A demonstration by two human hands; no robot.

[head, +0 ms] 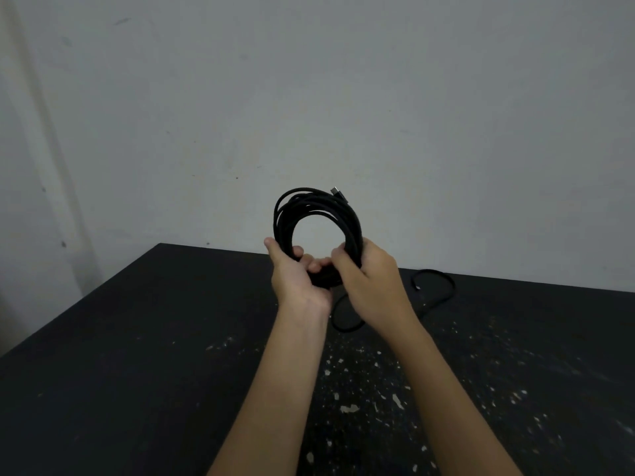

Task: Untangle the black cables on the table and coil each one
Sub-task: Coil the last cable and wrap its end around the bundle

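**Coiled cable held upright over a dark table**

Head view: two bare forearms, the left (285, 372) and the right (446, 389), rise from the bottom edge and converge at mid-frame. There both hands hold the coiled cable (311, 201) up, clear of the table (137, 338).

The coil stands upright as a near-round ring. Its opening faces the camera, so its axis runs toward the wall (309, 97). A small metal-tipped plug (335, 191) sticks out at the ring's upper right.

The left hand (295, 273) is palm up, its fingers curled round the ring's lower left. The right hand (367, 273) shows its back and closes over the lower right, its fingertips meeting the left hand's at the bottom of the ring.

The cable is thin, matte and black, wound in many loose turns. A loose cable (452, 286) lies in open loops on the table, right of centre and partly behind the right wrist. The tabletop is flat and black, with pale flecks (348, 408) at lower centre and right. The wall is plain grey-white with a few scuffs.
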